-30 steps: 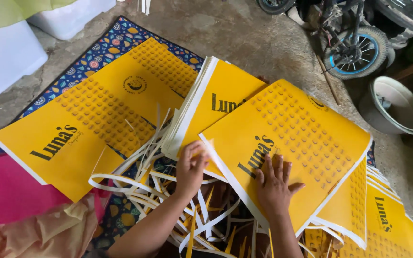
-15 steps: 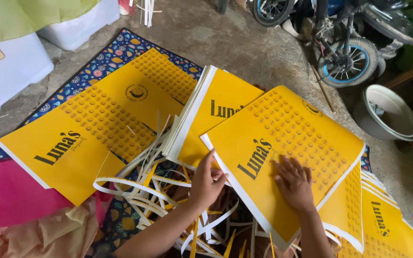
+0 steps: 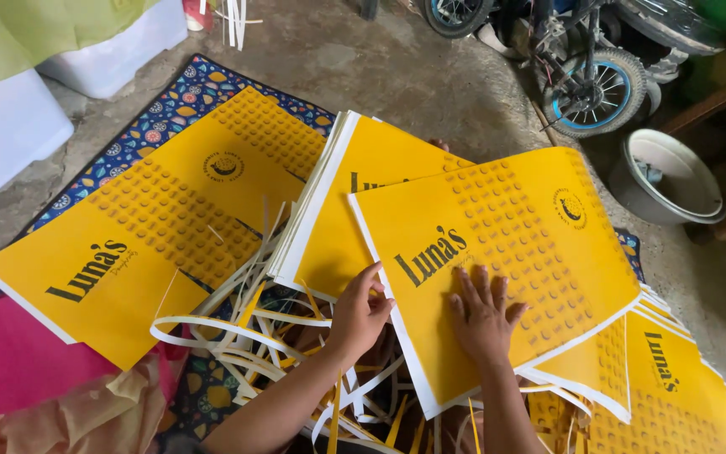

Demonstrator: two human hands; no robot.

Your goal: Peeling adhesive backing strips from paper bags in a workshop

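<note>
A large yellow printed sheet (image 3: 514, 244) with a white border lies tilted in front of me. My right hand (image 3: 482, 315) presses flat on its near part, fingers spread. My left hand (image 3: 360, 313) grips that sheet's left edge near its lower corner. Under it sits a thick stack of the same yellow sheets (image 3: 348, 210). A heap of white and yellow paper trim strips (image 3: 262, 336) lies beneath my left arm.
Another yellow sheet (image 3: 153, 227) lies at the left on a patterned blue mat (image 3: 170, 105). More yellow sheets (image 3: 674, 395) fan out at the lower right. Pink cloth (image 3: 2, 370), white boxes (image 3: 10, 126), a small bicycle wheel (image 3: 594, 92) and a grey basin (image 3: 670, 176) surround the concrete floor.
The top yellow sheet has shifted right and away over the stack, with both hands following it. The left hand has moved from the stack's edge onto the sheet's left edge.
</note>
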